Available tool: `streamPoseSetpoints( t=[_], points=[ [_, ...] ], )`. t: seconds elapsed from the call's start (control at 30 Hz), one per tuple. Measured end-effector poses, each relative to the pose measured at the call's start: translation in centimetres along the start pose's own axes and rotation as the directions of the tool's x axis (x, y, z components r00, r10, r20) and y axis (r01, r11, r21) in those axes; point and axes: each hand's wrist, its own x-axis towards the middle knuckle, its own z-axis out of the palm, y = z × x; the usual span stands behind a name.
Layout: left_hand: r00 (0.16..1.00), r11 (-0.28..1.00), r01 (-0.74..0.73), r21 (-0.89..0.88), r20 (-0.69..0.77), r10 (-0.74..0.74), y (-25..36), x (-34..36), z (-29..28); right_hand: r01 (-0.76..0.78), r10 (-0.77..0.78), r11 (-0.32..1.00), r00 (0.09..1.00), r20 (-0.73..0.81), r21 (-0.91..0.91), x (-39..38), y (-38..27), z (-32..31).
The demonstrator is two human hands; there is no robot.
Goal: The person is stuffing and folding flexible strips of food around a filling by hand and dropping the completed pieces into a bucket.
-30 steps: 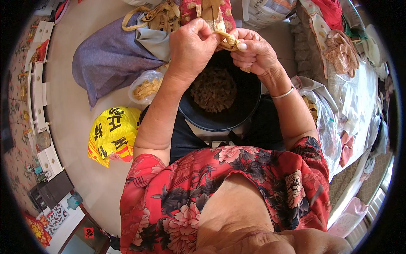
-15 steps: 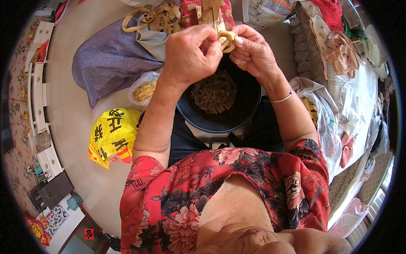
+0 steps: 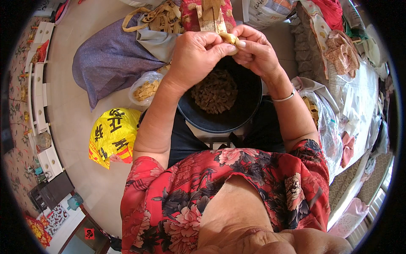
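Small tan pod (image 3: 229, 38) pinched between my left hand (image 3: 196, 55) and right hand (image 3: 256, 53), both clenched on it above the black bowl (image 3: 249, 110) in my lap. Likely light, brittle; grip at the ends.

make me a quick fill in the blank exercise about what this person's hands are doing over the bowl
1. Both hands, the left hand and the right hand, pinch one small ____ piece between their fingertips.
2. The hands are held above a round ____ bowl resting on the person's lap.
3. The bowl holds a heap of small ____ bits.
4. On the floor to the person's left lies a bright ____ plastic bag.

Missing words: tan; black; brown; yellow
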Motion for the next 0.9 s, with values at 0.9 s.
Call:
streamPoseSetpoints(
  t=[0.9],
  points=[
    [0.915, 0.836, 0.306, -0.455, 0.382, -0.128, -1.5, 0.8, -1.3, -0.124, 0.129, 0.951, 0.992, 0.002, -0.283, -1.1, -2.4, -1.0]
  ],
)
